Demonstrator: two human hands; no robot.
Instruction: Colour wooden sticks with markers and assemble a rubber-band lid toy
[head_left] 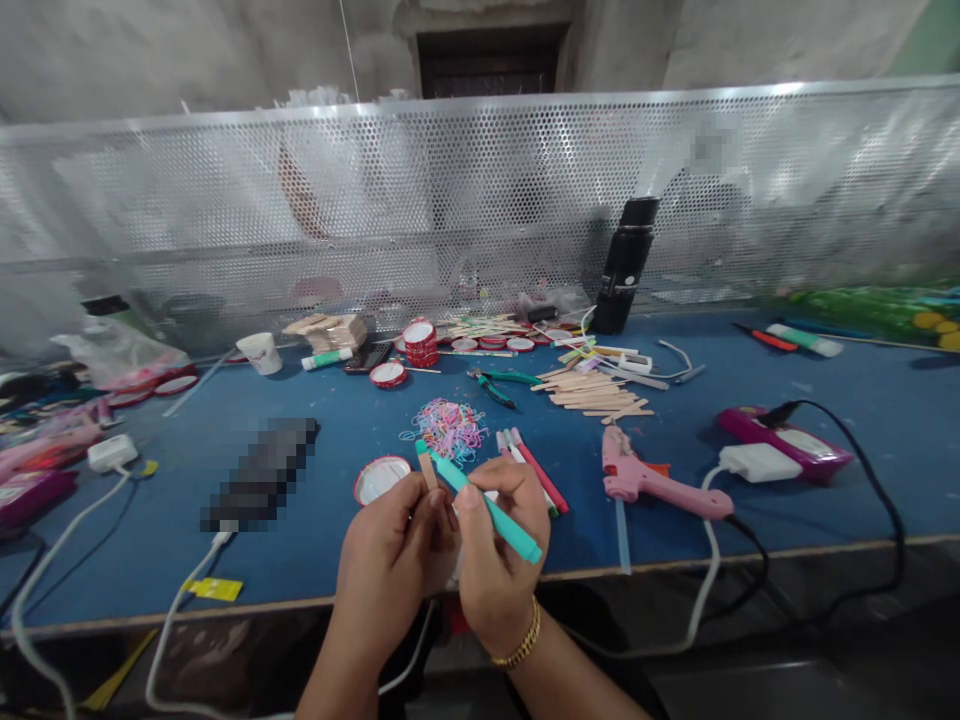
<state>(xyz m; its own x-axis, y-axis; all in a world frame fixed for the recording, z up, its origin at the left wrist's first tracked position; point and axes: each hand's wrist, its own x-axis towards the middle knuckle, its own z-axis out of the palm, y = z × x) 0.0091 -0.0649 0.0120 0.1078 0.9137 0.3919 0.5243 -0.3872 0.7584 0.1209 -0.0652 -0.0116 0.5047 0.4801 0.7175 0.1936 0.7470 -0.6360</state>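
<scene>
Pinched upright between the fingers of my left hand [390, 550] is a wooden craft stick [427, 470], its top end coloured green. My right hand [499, 560] grips a teal marker pen [517, 535], its far end close beside the coloured end of the stick. Just beyond both hands lies a heap of pastel rubber bands [451, 428]. A round red-rimmed lid [381, 480] rests by my left hand. Several more markers [541, 472] lie behind my right hand, partly covered by it.
To the right are a pink glue gun [637, 477] and a white plug [759, 462] with cables. Craft sticks [592, 392], pliers [495, 387] and a black bottle [625, 265] stand or lie farther back. A phone [262, 475], blurred out, lies left. A perforated metal screen [465, 200] borders the table.
</scene>
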